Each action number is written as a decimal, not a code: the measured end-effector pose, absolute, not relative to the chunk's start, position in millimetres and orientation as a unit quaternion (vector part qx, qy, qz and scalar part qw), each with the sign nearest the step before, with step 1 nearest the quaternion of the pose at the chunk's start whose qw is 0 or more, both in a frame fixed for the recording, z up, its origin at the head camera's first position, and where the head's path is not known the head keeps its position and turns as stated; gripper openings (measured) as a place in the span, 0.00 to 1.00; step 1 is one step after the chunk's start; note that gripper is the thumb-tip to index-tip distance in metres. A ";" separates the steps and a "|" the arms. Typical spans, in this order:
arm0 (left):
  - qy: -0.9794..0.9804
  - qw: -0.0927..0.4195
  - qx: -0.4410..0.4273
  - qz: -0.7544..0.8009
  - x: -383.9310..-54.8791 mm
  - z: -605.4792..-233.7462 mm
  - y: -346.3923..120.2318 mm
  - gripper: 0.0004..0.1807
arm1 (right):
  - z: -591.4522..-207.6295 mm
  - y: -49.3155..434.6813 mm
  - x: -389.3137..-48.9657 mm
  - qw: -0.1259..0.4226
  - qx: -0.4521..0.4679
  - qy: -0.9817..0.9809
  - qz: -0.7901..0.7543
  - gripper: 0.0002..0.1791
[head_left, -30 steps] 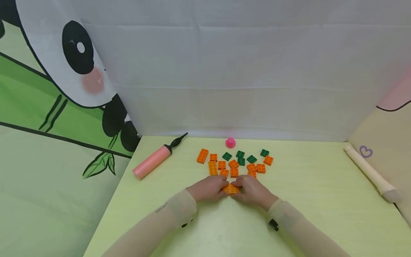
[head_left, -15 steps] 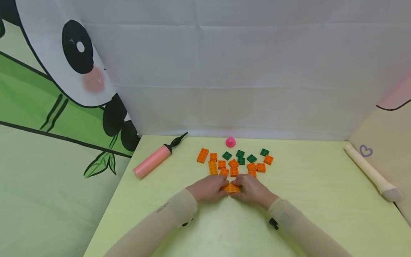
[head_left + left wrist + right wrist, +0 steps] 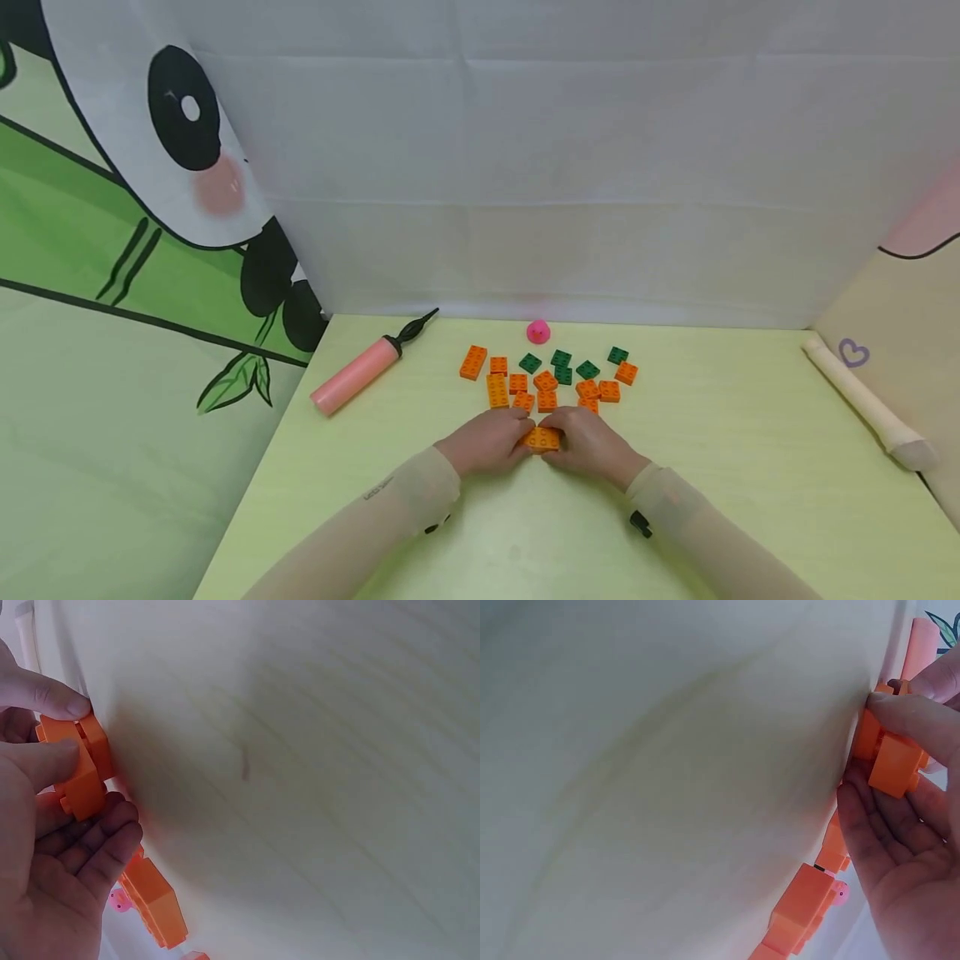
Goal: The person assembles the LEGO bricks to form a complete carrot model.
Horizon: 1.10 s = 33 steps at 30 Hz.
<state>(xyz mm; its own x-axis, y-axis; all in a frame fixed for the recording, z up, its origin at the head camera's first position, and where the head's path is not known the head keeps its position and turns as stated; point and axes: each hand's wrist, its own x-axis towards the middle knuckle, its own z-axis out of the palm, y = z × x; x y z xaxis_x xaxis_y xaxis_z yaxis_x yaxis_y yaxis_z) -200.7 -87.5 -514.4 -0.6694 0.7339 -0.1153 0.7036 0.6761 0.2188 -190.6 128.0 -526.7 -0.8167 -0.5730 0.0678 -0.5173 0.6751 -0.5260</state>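
Note:
Orange toy building bricks (image 3: pixel 542 439) are held between both hands, low over the near middle of the table. My left hand (image 3: pixel 491 440) pinches them from the left, thumb on the near side. From the right, my right hand (image 3: pixel 592 446) grips the opposite end with thumb and fingers. In the left wrist view, one orange brick (image 3: pixel 84 789) lies against a second brick (image 3: pixel 97 748), overlapping and partly offset. The right wrist view shows the same pair, the nearer brick (image 3: pixel 896 763) under the right thumb. Fingers hide parts of both.
Loose orange bricks (image 3: pixel 473 363) and several green bricks (image 3: pixel 530 364) lie just beyond the hands. A pink ball-like toy (image 3: pixel 538 332) sits near the back wall. The pink hand pump (image 3: pixel 356 379) lies at left; a rolled beige item (image 3: pixel 862 400) lies along the right edge.
Both hands keep their grip and stay almost in place. The held orange bricks shift very slightly to the right between the fingers. The loose bricks stay where they were.

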 end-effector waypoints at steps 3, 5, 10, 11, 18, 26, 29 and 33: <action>0.910 0.101 0.392 0.085 -202.5 -514.6 -87.9 0.15 | -525.8 128.6 -191.7 0.052 -0.294 0.916 -0.269 0.19; 0.911 0.108 0.388 0.090 -203.4 -515.4 -88.7 0.17 | -525.3 128.1 -191.6 0.053 -0.294 0.916 -0.268 0.20; 0.911 0.117 0.384 0.097 -204.7 -514.6 -91.0 0.19 | -524.8 126.8 -192.1 0.055 -0.291 0.917 -0.266 0.24; 0.910 0.116 0.386 0.097 -204.6 -513.7 -91.4 0.18 | -524.4 126.6 -192.2 0.056 -0.291 0.918 -0.265 0.23; 0.903 0.106 0.405 0.095 -202.5 -508.3 -91.5 0.15 | -522.7 126.4 -191.9 0.053 -0.300 0.915 -0.265 0.20; 0.907 0.115 0.396 0.085 -202.5 -506.5 -81.9 0.14 | -525.2 128.3 -191.7 0.053 -0.298 0.914 -0.271 0.19; 0.909 0.118 0.392 0.078 -202.5 -507.7 -80.2 0.15 | -525.8 128.3 -191.8 0.059 -0.292 0.915 -0.274 0.19; 0.912 0.124 0.385 0.074 -201.2 -505.7 -78.8 0.15 | -525.8 128.7 -192.0 0.061 -0.290 0.915 -0.273 0.20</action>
<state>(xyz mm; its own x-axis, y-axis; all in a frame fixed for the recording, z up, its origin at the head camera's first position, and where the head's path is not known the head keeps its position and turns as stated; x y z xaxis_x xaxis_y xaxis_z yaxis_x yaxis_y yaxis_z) -201.2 -78.8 -505.7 -0.6729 0.7203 -0.1685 0.6839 0.6926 0.2294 -192.0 128.7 -525.8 -0.8245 -0.5639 0.0469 -0.4977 0.6832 -0.5344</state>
